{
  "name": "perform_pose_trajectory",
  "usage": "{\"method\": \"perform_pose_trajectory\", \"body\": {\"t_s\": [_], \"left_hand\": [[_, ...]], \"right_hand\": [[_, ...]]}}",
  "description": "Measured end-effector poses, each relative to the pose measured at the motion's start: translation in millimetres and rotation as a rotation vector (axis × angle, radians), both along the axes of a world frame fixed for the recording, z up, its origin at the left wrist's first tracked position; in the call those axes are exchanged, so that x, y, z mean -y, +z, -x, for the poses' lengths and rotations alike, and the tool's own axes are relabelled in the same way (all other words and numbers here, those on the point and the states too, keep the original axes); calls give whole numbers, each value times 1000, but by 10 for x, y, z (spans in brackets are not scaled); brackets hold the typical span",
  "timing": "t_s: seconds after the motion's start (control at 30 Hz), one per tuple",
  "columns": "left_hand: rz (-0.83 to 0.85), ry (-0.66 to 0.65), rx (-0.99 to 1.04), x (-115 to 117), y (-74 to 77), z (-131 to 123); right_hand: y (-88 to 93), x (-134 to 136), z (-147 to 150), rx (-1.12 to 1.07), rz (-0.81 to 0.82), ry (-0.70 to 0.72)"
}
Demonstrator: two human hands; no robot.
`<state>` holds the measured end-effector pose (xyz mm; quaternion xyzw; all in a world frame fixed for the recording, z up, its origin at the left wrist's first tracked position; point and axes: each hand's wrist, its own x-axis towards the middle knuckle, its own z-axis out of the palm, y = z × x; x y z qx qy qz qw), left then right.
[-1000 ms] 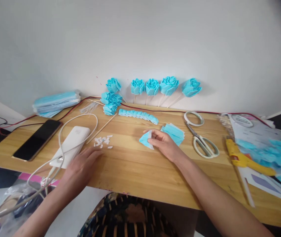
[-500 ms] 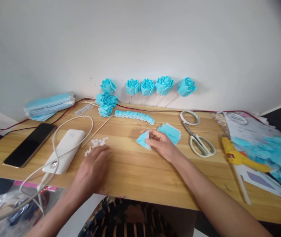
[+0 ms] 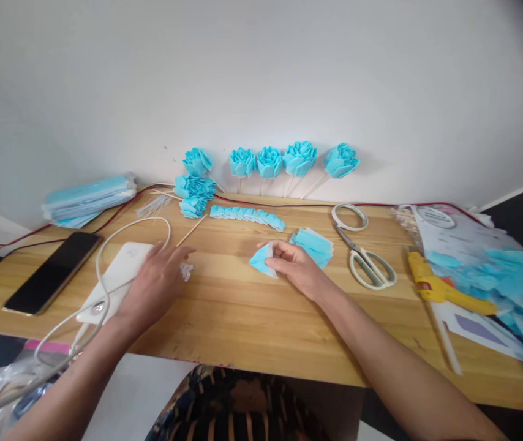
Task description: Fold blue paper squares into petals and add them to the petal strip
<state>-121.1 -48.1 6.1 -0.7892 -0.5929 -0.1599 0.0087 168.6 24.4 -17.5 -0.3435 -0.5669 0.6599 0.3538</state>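
Observation:
My right hand (image 3: 296,263) pinches a folded piece of blue fabric (image 3: 258,260) with a pale edge, just above the table. Behind that hand lies a stack of blue fabric pieces (image 3: 315,245). My left hand (image 3: 158,278) hovers over small white paper scraps (image 3: 187,272), with its fingers apart and nothing visible in them. It partly covers the scraps, a white power bank (image 3: 121,269) and a thin wooden stick (image 3: 191,230). A row of overlapping folded blue petals (image 3: 247,214) lies farther back.
Blue fabric flowers on sticks (image 3: 269,162) lean against the wall; more flowers (image 3: 195,186) lie at their left. Scissors (image 3: 372,269), a tape roll (image 3: 349,217) and a yellow glue gun (image 3: 445,291) are on the right. A phone (image 3: 52,272) and packed face masks (image 3: 89,199) sit left.
My left hand has moved left and away from me, over the scraps and the power bank's edge, and its fingers have spread. My right hand still holds the folded blue fabric.

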Motion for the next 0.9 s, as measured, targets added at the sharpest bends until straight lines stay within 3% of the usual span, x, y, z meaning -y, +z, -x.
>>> {"method": "perform_pose_trajectory", "body": {"t_s": [0.17,0.3,0.37,0.47,0.6,0.9], "left_hand": [[-103,46,286,17,151,-200],[209,-37,697,-69,220,-573],[341,-86,790,-163,241,-745],[444,-173,842,-333,252,-919],[517,-170,878,-508,215,-1021],[600,-126,960,-621,164,-1147]], "right_hand": [[24,4,26,-67,43,4],[91,-3,51,-114,59,-21],[155,-12,62,-119,44,-17],[268,-33,71,-111,9,8],[351,-57,61,-71,-17,-11],[147,-77,-43,-133,53,-111]]}}
